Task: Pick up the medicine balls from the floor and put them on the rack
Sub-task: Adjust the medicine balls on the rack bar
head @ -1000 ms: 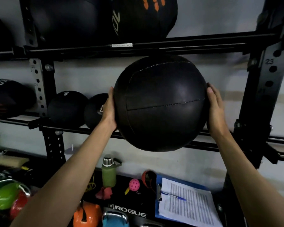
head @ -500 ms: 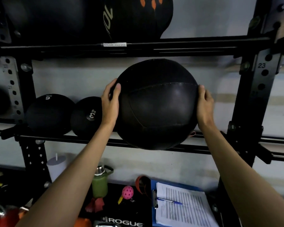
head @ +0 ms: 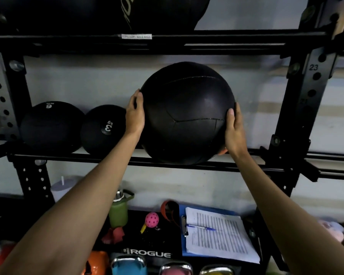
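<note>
A large black ball [head: 187, 114] is held on the middle rail of the rack [head: 167, 166]. The left hand [head: 135, 114] is pressed flat to its left side and the right hand [head: 233, 130] to its lower right, fingers [head: 137, 98] stretched out, not curled. A ball marked 3 [head: 102, 130] is seen just left of it, a ball marked 6 [head: 52, 126] further left

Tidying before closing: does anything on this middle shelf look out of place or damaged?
Nothing stands out. The large medicine ball, pressed between left hand and right hand, lines up with the 3 kg ball on the rack.
</note>
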### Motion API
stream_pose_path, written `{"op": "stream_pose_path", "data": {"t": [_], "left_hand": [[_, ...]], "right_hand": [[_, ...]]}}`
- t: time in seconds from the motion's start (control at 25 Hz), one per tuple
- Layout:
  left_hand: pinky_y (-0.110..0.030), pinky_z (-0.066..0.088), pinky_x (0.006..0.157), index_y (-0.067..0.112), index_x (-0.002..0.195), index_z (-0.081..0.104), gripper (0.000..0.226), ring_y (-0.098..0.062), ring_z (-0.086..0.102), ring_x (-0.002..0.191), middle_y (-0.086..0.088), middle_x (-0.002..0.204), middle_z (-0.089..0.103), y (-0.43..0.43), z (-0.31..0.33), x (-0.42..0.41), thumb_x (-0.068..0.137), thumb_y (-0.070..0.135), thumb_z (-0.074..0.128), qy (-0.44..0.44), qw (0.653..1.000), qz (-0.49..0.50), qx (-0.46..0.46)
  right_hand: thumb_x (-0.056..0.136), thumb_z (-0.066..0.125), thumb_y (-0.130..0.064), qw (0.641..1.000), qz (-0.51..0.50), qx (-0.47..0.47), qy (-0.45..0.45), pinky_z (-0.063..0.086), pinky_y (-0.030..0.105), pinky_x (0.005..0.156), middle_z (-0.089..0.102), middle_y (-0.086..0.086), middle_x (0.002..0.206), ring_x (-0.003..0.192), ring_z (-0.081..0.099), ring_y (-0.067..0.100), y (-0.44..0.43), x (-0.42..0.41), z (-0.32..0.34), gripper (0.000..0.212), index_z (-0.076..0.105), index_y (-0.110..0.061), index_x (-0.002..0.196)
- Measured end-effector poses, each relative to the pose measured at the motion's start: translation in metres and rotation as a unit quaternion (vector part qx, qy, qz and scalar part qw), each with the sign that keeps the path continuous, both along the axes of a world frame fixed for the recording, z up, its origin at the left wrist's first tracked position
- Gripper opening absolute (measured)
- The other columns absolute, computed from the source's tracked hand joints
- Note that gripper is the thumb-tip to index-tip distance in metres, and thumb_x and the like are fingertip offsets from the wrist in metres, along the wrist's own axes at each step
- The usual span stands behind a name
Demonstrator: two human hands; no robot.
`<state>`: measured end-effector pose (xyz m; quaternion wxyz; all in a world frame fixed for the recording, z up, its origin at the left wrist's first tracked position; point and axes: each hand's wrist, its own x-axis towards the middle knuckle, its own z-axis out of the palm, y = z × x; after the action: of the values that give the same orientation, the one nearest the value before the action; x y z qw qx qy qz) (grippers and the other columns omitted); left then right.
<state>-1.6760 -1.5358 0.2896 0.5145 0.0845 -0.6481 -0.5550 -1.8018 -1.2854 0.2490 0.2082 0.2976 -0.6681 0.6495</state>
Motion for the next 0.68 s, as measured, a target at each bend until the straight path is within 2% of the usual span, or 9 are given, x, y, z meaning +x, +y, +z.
{"op": "stream_pose_path", "data": {"t": [0.08, 0.16, 0.24, 0.32, 0.4, 0.48, 0.52, 0.56, 0.68], "left_hand": [[-0.021, 0.034, 0.111, 0.011, 0.139, 0.055, 0.043, -0.021, 0.052, 0.130, -0.008, 0.138, 0.058, 0.018, -0.023, 0.008, 0.104, 0.034, 0.044, 0.020, 0.996, 0.089, -0.024], [-0.020, 0.035, 0.104, 0.005, 0.130, 0.058, 0.037, -0.028, 0.053, 0.121, -0.013, 0.128, 0.059, 0.043, -0.062, 0.017, 0.101, 0.026, 0.049, 0.062, 0.976, 0.198, -0.067], [-0.032, 0.044, 0.098, 0.006, 0.124, 0.056, 0.031, -0.030, 0.054, 0.109, -0.011, 0.119, 0.056, 0.073, -0.108, 0.029, 0.096, 0.020, 0.054, 0.087, 0.965, 0.224, -0.102], [-0.040, 0.049, 0.089, 0.006, 0.116, 0.054, 0.027, -0.028, 0.055, 0.098, -0.010, 0.111, 0.053, 0.106, -0.157, 0.035, 0.090, 0.011, 0.057, 0.075, 0.968, 0.190, -0.143], [-0.037, 0.048, 0.083, 0.007, 0.108, 0.055, 0.022, -0.023, 0.057, 0.090, -0.006, 0.102, 0.056, 0.143, -0.203, 0.040, 0.087, 0.005, 0.057, 0.016, 0.973, 0.125, -0.192], [-0.030, 0.045, 0.073, 0.010, 0.102, 0.058, 0.017, -0.017, 0.059, 0.078, -0.002, 0.090, 0.062, 0.177, -0.244, 0.040, 0.086, 0.004, 0.057, -0.075, 0.972, 0.059, -0.217], [-0.030, 0.045, 0.071, 0.012, 0.099, 0.059, 0.014, -0.018, 0.062, 0.074, -0.002, 0.086, 0.064, 0.196, -0.264, 0.039, 0.087, 0.005, 0.058, -0.121, 0.966, 0.034, -0.227], [-0.034, 0.048, 0.069, 0.013, 0.096, 0.060, 0.011, -0.023, 0.065, 0.074, -0.003, 0.084, 0.066, 0.214, -0.281, 0.037, 0.087, 0.007, 0.057, -0.168, 0.957, 0.008, -0.237], [-0.042, 0.052, 0.072, 0.016, 0.095, 0.060, 0.010, -0.032, 0.066, 0.089, -0.004, 0.095, 0.070, 0.270, -0.324, 0.031, 0.088, 0.012, 0.056, -0.311, 0.908, -0.074, -0.270]], "right_hand": [[0.105, 0.038, -0.048, 1.000, -0.010, 0.007, -0.002, 0.039, 0.039, 0.116, 0.048, -0.001, 0.151, 0.139, 0.046, 0.015, 0.009, 0.010, -0.004, 0.054, 0.036, -0.024, 0.154], [0.104, 0.046, -0.039, 0.999, -0.034, 0.017, -0.002, 0.054, 0.036, 0.099, 0.061, 0.000, 0.129, 0.116, 0.061, 0.011, 0.021, 0.026, -0.017, 0.042, 0.049, -0.019, 0.141], [0.103, 0.052, -0.022, 0.996, -0.079, 0.051, 0.007, 0.053, 0.020, 0.079, 0.065, -0.001, 0.104, 0.083, 0.063, -0.004, 0.037, 0.048, -0.046, 0.025, 0.059, -0.011, 0.125], [0.099, 0.055, -0.011, 0.986, -0.121, 0.112, 0.024, 0.044, 0.019, 0.068, 0.065, -0.001, 0.089, 0.067, 0.058, 0.002, 0.056, 0.068, -0.087, 0.016, 0.066, -0.006, 0.111], [0.094, 0.056, -0.011, 0.973, -0.114, 0.202, 0.007, 0.047, 0.026, 0.068, 0.069, 0.003, 0.084, 0.072, 0.065, 0.022, 0.078, 0.083, -0.139, 0.014, 0.069, -0.010, 0.100], [0.091, 0.053, -0.021, 0.939, -0.105, 0.328, -0.015, 0.051, 0.036, 0.067, 0.071, 0.010, 0.084, 0.077, 0.069, 0.035, 0.102, 0.093, -0.190, 0.013, 0.065, -0.017, 0.086], [0.090, 0.050, -0.026, 0.915, -0.102, 0.388, -0.037, 0.050, 0.038, 0.067, 0.070, 0.012, 0.085, 0.080, 0.069, 0.039, 0.121, 0.099, -0.215, 0.015, 0.059, -0.019, 0.080], [0.088, 0.047, -0.029, 0.894, -0.097, 0.432, -0.068, 0.049, 0.040, 0.067, 0.070, 0.014, 0.088, 0.085, 0.068, 0.041, 0.140, 0.104, -0.239, 0.017, 0.055, -0.021, 0.077], [0.093, 0.049, -0.027, 0.857, -0.106, 0.483, -0.144, 0.050, 0.045, 0.071, 0.071, 0.020, 0.096, 0.093, 0.065, 0.045, 0.205, 0.124, -0.297, 0.020, 0.061, -0.015, 0.084]]}}
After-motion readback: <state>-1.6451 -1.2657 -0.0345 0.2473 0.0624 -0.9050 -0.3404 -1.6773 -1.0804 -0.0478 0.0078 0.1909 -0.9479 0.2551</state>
